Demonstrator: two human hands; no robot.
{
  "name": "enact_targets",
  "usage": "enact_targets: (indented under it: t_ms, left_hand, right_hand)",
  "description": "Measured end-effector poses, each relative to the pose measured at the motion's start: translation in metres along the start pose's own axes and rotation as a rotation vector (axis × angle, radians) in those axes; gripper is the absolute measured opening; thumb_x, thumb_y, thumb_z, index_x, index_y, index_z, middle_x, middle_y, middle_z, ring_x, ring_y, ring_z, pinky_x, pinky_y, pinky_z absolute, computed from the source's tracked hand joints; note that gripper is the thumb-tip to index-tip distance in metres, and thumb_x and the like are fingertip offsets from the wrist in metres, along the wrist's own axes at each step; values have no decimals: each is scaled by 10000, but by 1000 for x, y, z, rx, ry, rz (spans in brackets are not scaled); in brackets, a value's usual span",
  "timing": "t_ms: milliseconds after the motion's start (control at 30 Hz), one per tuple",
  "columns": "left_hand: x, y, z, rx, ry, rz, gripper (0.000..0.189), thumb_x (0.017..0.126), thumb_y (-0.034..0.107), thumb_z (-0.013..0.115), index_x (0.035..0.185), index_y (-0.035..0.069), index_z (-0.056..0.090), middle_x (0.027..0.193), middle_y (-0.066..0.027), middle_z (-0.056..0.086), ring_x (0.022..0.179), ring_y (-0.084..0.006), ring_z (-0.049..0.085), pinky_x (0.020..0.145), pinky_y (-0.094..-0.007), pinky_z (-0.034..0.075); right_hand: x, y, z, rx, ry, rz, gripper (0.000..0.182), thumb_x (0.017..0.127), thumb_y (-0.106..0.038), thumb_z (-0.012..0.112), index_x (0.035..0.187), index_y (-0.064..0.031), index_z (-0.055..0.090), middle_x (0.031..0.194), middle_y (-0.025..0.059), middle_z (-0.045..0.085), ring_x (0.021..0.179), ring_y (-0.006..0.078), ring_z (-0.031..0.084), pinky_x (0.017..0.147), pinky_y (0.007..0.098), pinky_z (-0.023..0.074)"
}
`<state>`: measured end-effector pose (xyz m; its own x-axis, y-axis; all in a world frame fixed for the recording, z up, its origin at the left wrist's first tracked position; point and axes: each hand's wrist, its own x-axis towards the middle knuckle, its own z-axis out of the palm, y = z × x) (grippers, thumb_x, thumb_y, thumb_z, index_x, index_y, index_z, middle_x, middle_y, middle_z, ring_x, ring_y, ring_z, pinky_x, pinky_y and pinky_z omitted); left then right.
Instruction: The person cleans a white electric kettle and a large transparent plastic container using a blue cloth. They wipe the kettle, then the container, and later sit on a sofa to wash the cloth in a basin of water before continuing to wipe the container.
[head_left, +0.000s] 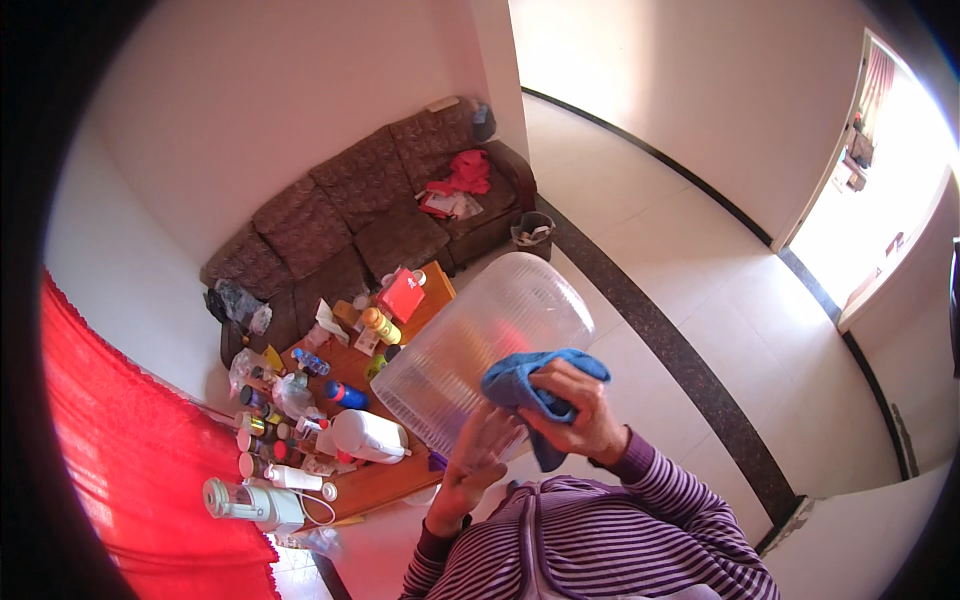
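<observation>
A clear ribbed plastic container (487, 330) is held up tilted in front of my body. My left hand (469, 465) grips its near edge, with the fingers partly seen through the clear wall. In my right hand (574, 409) is a folded blue cloth (536, 371), pressed against or just over the container's near right side; its exact contact is hidden by the cloth. A darker end of the cloth hangs down below the right hand.
Beyond the container, a wooden table (375, 484) carries several jars, a white electric appliance (369, 436), a yellow bottle (382, 326) and a red box (402, 295). A brown sofa (397, 232) lines the wall. By its end stands a wastebin (532, 229). A red curtain (150, 450) hangs at left.
</observation>
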<state>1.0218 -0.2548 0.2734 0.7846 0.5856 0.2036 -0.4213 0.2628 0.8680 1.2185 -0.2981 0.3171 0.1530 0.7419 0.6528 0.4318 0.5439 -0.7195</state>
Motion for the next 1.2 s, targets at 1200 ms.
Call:
enact_targets:
  t_ms: [1200]
  left_hand:
    - [-11, 21, 25, 121, -79, -52, 798, 775, -154, 434, 1490, 25, 126, 1515, -223, 219, 1408, -347, 223, 1148, -462, 141]
  right_hand:
    - [5, -15, -44, -355, -39, 12, 299, 603, -100, 722, 880, -30, 633, 784, 105, 604, 1045, 356, 518, 993, 484, 329]
